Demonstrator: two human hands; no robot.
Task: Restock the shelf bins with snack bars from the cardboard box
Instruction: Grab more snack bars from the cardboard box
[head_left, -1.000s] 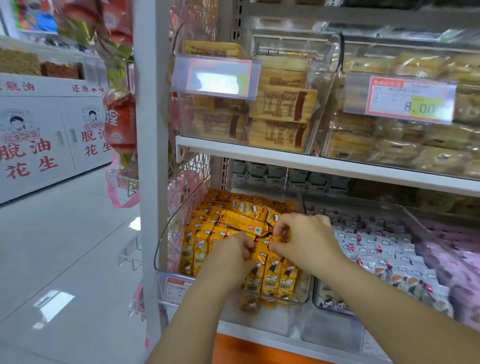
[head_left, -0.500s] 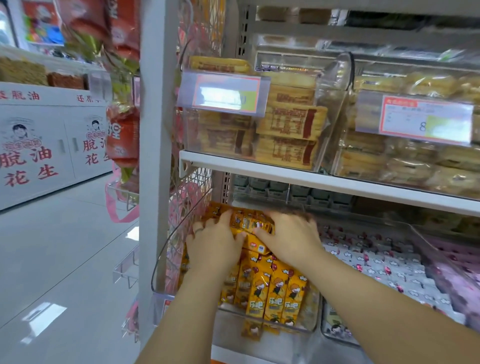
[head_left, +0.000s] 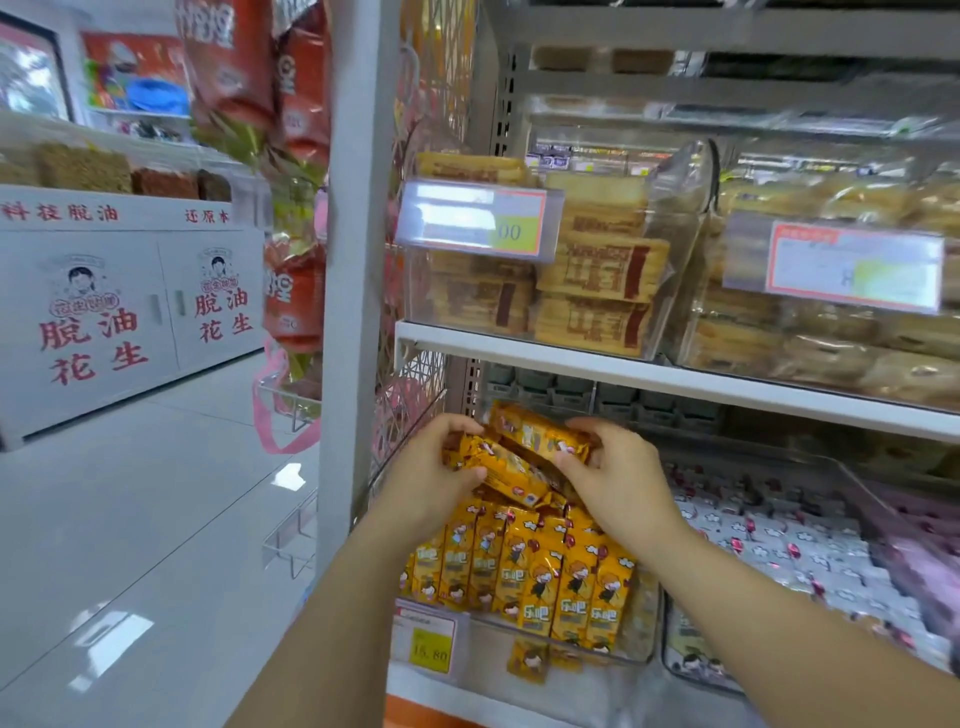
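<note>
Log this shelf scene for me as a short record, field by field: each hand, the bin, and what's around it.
left hand: grips loose orange bars lying crosswise over the bin
right hand: pinches the same bars from the other end
clear bin: lower shelf, upright orange bars lined along its front
right neighbour: bin of white packets
shelf above: clear bins of tan packs
price tag: yellow, on the bin front
</note>
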